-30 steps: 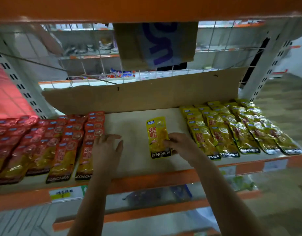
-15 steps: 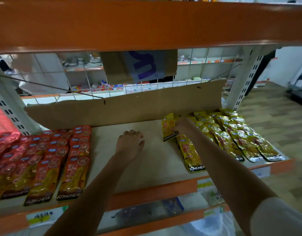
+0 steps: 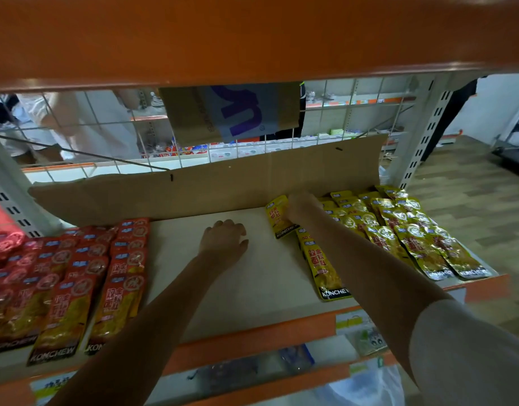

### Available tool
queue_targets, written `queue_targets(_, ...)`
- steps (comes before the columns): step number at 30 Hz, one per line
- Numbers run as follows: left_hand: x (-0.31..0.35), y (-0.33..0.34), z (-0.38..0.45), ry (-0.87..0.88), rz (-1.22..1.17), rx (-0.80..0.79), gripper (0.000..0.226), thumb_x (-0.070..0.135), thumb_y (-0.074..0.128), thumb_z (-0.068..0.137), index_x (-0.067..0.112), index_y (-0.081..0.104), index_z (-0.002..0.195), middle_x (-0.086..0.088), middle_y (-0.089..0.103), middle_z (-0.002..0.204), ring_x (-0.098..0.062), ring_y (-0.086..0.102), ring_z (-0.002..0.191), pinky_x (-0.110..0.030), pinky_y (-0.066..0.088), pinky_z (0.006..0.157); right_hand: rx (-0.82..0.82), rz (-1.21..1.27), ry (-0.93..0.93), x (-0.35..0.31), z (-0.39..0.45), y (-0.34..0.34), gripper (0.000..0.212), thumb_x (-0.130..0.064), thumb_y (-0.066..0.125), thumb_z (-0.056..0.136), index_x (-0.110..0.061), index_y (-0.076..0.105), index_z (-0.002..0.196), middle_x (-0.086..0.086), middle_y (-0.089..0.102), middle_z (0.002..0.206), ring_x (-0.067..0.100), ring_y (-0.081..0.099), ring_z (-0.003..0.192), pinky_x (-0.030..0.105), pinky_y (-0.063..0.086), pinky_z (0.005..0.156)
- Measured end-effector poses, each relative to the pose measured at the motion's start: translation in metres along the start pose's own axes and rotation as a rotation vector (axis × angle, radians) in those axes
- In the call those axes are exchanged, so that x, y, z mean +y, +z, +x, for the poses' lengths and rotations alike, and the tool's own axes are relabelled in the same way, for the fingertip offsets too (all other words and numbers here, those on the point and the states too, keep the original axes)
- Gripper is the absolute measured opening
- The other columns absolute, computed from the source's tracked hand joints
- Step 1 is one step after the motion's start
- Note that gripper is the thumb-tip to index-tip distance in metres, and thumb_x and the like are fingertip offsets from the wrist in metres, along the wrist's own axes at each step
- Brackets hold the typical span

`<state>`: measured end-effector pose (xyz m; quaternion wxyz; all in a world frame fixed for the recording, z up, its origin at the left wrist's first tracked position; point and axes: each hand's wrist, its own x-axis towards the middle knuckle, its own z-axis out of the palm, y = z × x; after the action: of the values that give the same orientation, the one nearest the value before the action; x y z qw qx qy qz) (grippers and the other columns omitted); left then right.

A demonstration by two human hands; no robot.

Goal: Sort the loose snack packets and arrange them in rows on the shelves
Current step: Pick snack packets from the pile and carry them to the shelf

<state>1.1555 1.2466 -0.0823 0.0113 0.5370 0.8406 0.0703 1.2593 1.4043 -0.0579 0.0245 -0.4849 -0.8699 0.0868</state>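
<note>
Shelf [image 3: 252, 276] fills the lower frame, red packets [image 3: 76, 276] at left, yellow rows [image 3: 404, 227] at right. Left hand [image 3: 223, 240] rests at centre, fingers curled, holding nothing. Right hand [image 3: 299, 208] seemingly pinches a yellow packet [image 3: 277, 215] right of centre.

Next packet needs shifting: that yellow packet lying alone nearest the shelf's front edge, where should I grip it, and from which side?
Pinch the yellow packet at its dark bottom band, coming from the shelf front. It lies flat with that end toward you, and its top is tucked under the packet in the right hand.
</note>
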Motion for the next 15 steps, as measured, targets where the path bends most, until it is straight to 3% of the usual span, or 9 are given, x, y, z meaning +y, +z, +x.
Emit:
queue_targets(10,0.010,0.002,0.005,0.025,-0.032,-0.012,0.034,0.034,0.043,0.097,0.021,0.052,0.127,-0.003,0.052,0.130,-0.021,0.045,0.121,-0.032,0.036,0.097,-0.022,-0.049,-0.005,0.000,0.000,0.004,0.037,-0.019,0.057,0.093,-0.007,0.049,0.127,0.013,0.054,0.129,0.029,0.053,0.119,0.035,0.046,0.090)
queue_targets(15,0.017,0.007,0.009,0.031,-0.028,-0.037,0.036,0.035,0.043,0.097,0.020,0.051,0.129,-0.003,0.052,0.131,-0.021,0.044,0.122,-0.033,0.036,0.098,-0.002,-0.125,-0.025,-0.002,-0.006,0.013,0.029,-0.018,0.052,0.095,-0.008,0.054,0.122,0.012,0.057,0.125,0.028,0.056,0.115,0.034,0.047,0.086)
